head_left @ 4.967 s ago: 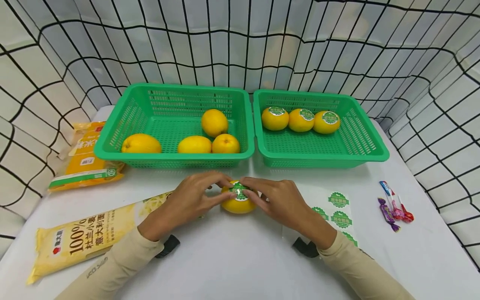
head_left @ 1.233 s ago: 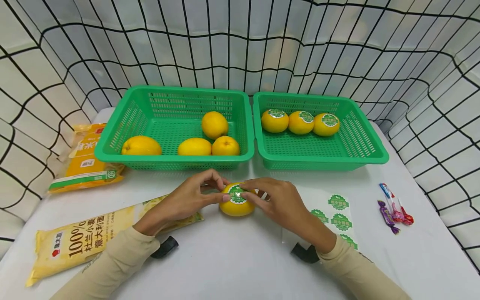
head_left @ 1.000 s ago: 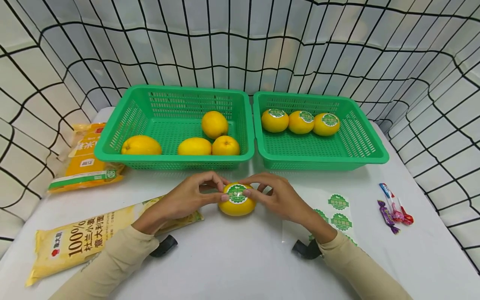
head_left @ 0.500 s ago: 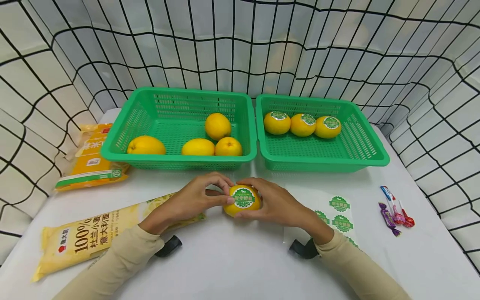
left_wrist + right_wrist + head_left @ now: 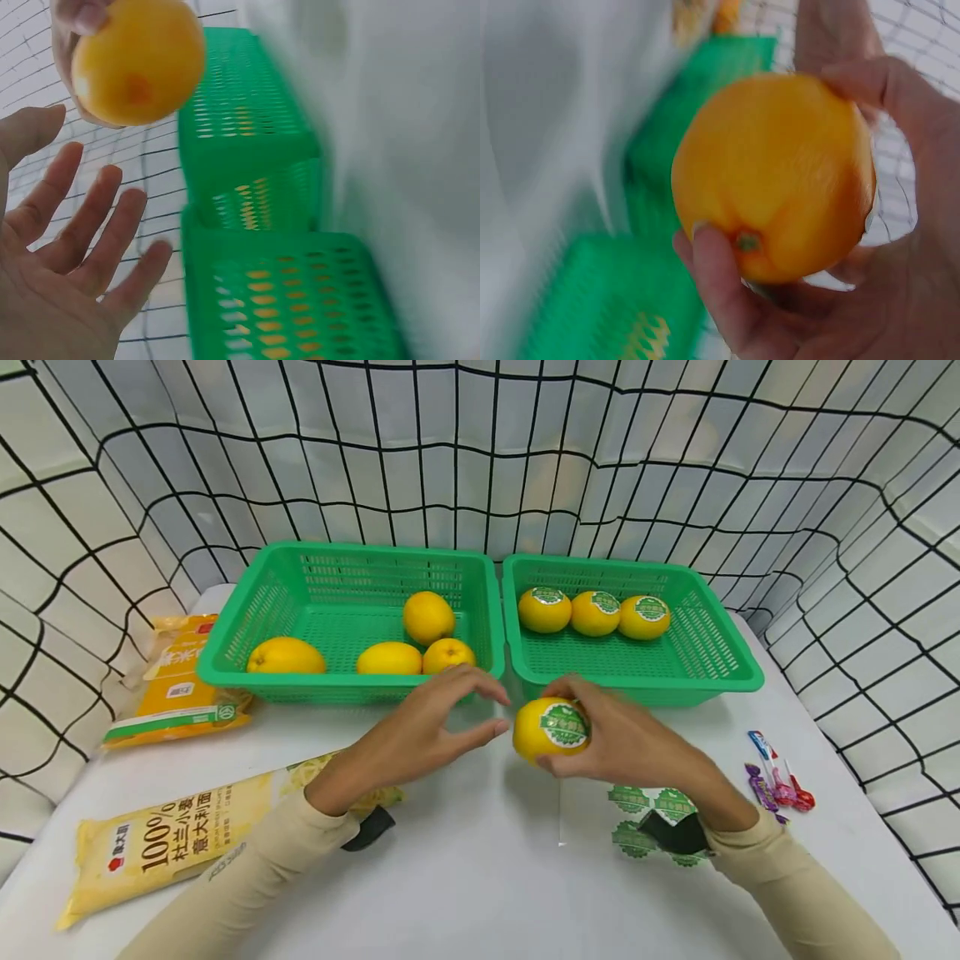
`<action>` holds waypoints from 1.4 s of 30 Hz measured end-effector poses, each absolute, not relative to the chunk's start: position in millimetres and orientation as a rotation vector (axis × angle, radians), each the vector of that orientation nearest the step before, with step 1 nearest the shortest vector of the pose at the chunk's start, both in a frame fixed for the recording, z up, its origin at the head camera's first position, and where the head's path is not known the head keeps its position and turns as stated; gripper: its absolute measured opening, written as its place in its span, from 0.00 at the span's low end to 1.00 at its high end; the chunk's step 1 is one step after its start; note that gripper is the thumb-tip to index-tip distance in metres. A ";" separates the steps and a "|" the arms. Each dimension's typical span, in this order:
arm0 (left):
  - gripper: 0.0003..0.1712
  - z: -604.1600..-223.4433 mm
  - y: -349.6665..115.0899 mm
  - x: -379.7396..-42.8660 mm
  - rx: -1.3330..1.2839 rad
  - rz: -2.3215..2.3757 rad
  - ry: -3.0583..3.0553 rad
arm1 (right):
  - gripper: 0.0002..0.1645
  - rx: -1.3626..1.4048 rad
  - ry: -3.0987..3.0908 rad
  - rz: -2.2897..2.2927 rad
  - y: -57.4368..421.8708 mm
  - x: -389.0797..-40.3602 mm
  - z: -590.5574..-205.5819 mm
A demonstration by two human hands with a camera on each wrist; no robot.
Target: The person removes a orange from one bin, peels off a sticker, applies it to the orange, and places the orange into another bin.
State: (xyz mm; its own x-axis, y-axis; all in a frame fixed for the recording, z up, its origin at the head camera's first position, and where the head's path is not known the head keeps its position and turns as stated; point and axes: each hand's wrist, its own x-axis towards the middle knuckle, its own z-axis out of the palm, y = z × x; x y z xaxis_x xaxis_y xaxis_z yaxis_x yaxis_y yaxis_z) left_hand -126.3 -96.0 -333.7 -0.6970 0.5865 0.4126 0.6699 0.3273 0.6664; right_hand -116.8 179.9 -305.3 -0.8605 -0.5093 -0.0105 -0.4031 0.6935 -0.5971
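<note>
My right hand [image 5: 622,735] grips a yellow-orange orange [image 5: 536,731] that bears a round green-and-white sticker [image 5: 565,725]. The fruit is off the table, just in front of the gap between the two baskets. In the right wrist view, thumb and fingers curl round the orange [image 5: 772,180], its stem end showing. My left hand [image 5: 420,727] is apart from the fruit, to its left, with nothing in it; in the left wrist view its fingers [image 5: 90,217] are spread. Under my right forearm lies a sheet of green stickers [image 5: 628,798], partly hidden.
The left green basket [image 5: 352,681] holds several plain oranges [image 5: 287,656]. Three stickered oranges [image 5: 596,613] sit in the right green basket [image 5: 637,685]. A pasta bag [image 5: 187,839] and an orange food bag [image 5: 176,685] lie left, candies [image 5: 780,781] right. Black netting surrounds the table.
Both hands were at the orange on the table, around its sticker. The right hand has since taken it, lifted it and moved right; the left hand has let go and opened.
</note>
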 end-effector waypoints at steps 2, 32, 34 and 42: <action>0.15 -330.2 -89.2 -133.7 -1.167 -1.222 -2.453 | 0.37 -0.742 2.715 -0.880 190.1 -126.9 -291.0; 0.39 -309.0 -49.6 -253.8 -0.929 -1.105 -3.032 | 0.41 -0.547 2.477 -0.256 175.3 -305.8 -282.6; 0.39 -309.1 -50.6 -255.1 -0.929 -1.079 -3.048 | 0.40 -0.570 2.463 -0.249 173.0 -306.4 -284.4; 0.39 -311.2 -50.9 -253.2 -0.941 -0.994 -3.076 | 0.38 -0.674 2.495 -0.090 173.6 -304.0 -288.1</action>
